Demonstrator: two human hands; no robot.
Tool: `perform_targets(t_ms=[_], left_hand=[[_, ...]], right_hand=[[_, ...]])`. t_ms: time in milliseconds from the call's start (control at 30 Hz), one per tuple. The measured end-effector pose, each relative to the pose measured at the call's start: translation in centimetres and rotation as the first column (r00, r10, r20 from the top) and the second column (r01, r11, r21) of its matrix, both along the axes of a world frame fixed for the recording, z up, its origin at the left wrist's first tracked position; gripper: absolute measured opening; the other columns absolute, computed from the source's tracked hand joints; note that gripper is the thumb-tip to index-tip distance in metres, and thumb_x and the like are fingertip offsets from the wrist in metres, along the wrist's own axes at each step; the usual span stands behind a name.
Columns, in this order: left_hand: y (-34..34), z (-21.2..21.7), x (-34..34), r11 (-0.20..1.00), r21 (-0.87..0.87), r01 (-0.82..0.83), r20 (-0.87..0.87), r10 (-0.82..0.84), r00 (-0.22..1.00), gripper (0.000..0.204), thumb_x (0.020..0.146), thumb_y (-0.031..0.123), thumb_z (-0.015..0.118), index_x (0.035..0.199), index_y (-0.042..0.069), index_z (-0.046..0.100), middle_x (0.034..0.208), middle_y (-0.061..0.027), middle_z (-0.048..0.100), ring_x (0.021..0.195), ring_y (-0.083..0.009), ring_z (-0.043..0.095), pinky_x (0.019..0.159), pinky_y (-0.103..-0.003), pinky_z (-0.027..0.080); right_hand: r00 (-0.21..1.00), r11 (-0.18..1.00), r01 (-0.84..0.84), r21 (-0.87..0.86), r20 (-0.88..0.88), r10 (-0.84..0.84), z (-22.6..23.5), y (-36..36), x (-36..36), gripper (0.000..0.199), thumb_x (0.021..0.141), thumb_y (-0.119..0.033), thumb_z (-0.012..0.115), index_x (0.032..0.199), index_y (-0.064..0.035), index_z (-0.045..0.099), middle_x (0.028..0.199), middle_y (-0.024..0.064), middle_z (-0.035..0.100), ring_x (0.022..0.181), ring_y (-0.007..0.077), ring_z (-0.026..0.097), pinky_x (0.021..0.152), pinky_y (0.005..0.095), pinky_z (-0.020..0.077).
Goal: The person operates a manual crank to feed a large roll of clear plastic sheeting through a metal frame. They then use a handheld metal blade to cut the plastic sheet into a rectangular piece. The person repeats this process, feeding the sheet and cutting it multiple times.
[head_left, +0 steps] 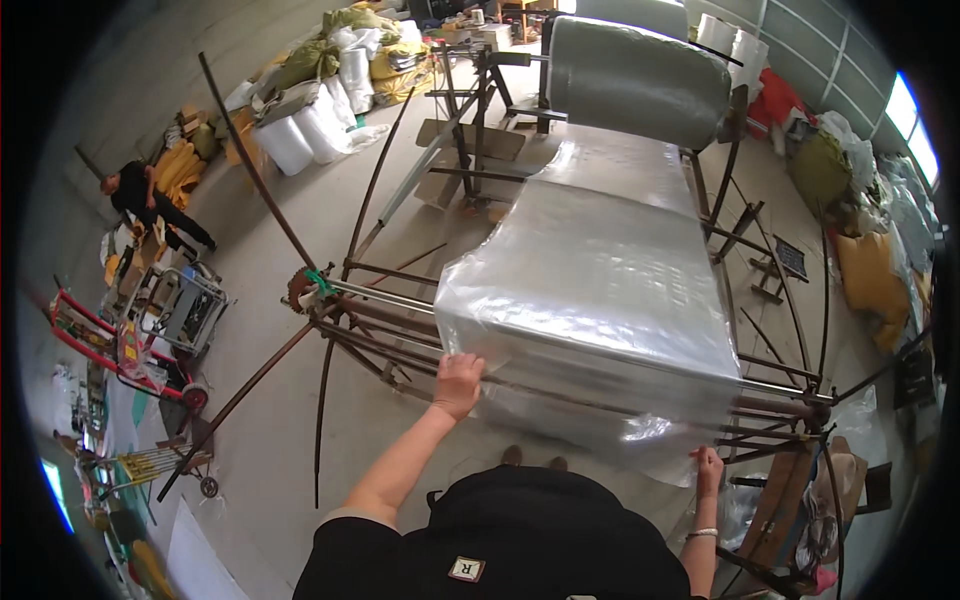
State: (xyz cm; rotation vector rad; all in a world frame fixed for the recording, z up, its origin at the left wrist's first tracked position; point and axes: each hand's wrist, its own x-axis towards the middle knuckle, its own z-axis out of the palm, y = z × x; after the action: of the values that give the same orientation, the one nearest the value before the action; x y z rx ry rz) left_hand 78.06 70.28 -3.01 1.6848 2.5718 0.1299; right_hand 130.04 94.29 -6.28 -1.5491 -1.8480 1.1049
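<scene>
A wide sheet of clear plastic film (600, 260) runs from a large roll (640, 80) at the back, over a metal bar (385, 304), and hangs down in front of me. My left hand (460, 385) is closed on the film's left edge just below the bar. Lower down at the right, my right hand (707, 468) pinches the film's near right corner. Between my hands the film hangs loosely, and the rusty rods of the frame show through it.
Long thin rods (255, 160) stick out from the rusty frame at both ends. A red hand truck (120, 345) stands at the left, near another person (150, 200) bending over. Filled sacks (400, 62) are piled at the back. A wooden box (780, 510) lies at the lower right.
</scene>
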Motion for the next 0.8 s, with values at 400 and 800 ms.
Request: perform_targets(t_ms=[400, 800], left_hand=[[-4.7, 1.1, -10.5, 0.316, -0.135, -0.939, 0.888, -0.383, -0.256, 0.005, 0.091, 0.016, 0.063, 0.089, 0.012, 0.064, 0.082, 0.0012, 0.068, 0.070, -0.0114, 0.066, 0.055, -0.025, 0.055], [5.1, -1.7, -14.2, 0.252, -0.043, -0.967, 0.995, -0.077, -0.064, 0.009, 0.090, 0.015, 0.064, 0.089, 0.007, 0.060, 0.078, -0.0010, 0.060, 0.064, -0.0126, 0.058, 0.052, -0.029, 0.047]], right_hand=[[0.862, 0.778, 0.409, -0.476, -0.078, -0.501, -4.3, 0.3, -2.2, 0.024, 0.078, -0.011, 0.072, 0.098, -0.0024, 0.063, 0.075, 0.0017, 0.060, 0.062, 0.0146, 0.059, 0.051, 0.0259, 0.0451], [0.595, 0.764, 0.582, -0.276, -0.496, -0.633, 4.3, 13.2, -9.0, 0.023, 0.085, -0.029, 0.073, 0.078, -0.0083, 0.065, 0.062, -0.0023, 0.057, 0.053, 0.0085, 0.052, 0.046, 0.0254, 0.0377]])
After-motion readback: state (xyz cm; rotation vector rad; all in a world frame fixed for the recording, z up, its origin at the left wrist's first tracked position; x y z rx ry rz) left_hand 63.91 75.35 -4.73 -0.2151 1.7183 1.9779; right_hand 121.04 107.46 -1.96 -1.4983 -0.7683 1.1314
